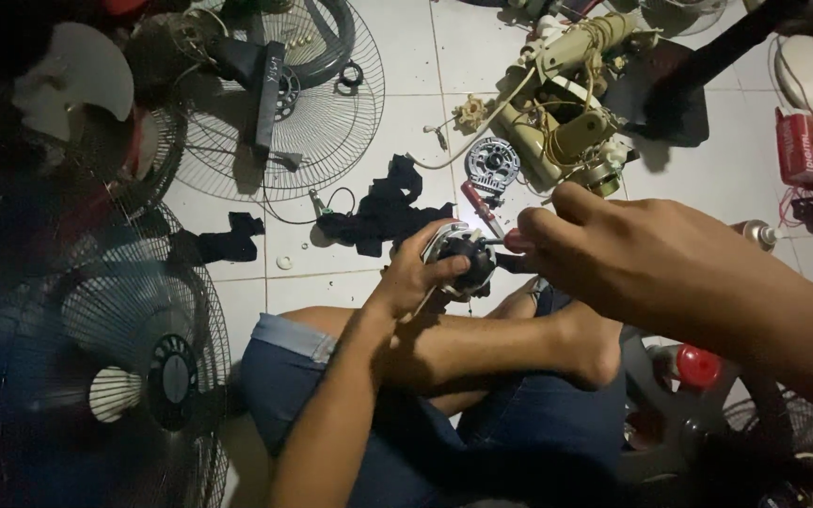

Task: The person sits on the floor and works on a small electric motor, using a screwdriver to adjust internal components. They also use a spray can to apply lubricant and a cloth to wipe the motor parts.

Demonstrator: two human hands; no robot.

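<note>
My left hand (413,275) grips a small round fan motor (463,254) with a black centre and a pale casing, held above my crossed legs. My right hand (613,256) holds a screwdriver with a red handle (518,242); its thin shaft points left into the motor. Both hands meet over my knees, close together.
White tiled floor (397,75) is strewn with fan parts: wire fan guards (317,113) at the top left and lower left (157,376), a black rag (383,212), a second red screwdriver (478,205), a round metal motor plate (492,162), a cream fan body with wires (571,103), red objects at the right.
</note>
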